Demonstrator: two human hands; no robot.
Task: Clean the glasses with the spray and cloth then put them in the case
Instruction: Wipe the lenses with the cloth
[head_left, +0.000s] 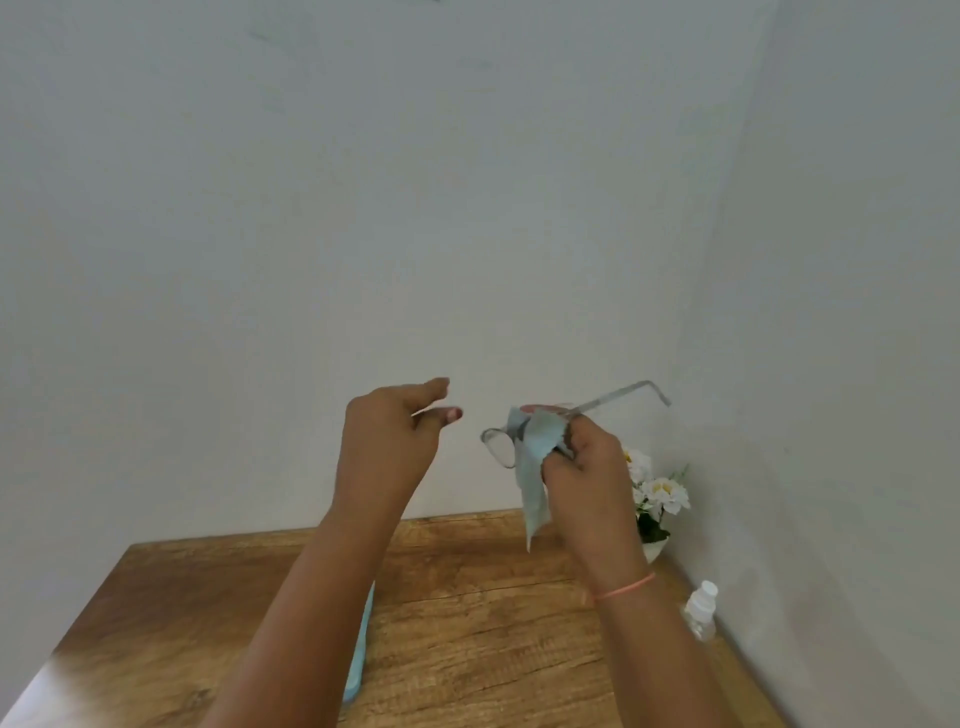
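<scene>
On the wood-grain counter (467, 649) a blue case (358, 670) is partly hidden by the left forearm and a spray (701, 613) is stood by the right edge, while above it the glasses (500, 448) and cloth (535, 483) are gripped together in the right hand (587, 467), the left hand (395, 431) is held loose and empty, and flowers (662, 493) are set in the corner of pale walls (311, 208).

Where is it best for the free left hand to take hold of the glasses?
Probably by the rim of the bare lens, coming from the left: on the glasses that lens faces the left hand, while the cloth and right hand cover the other.
</scene>
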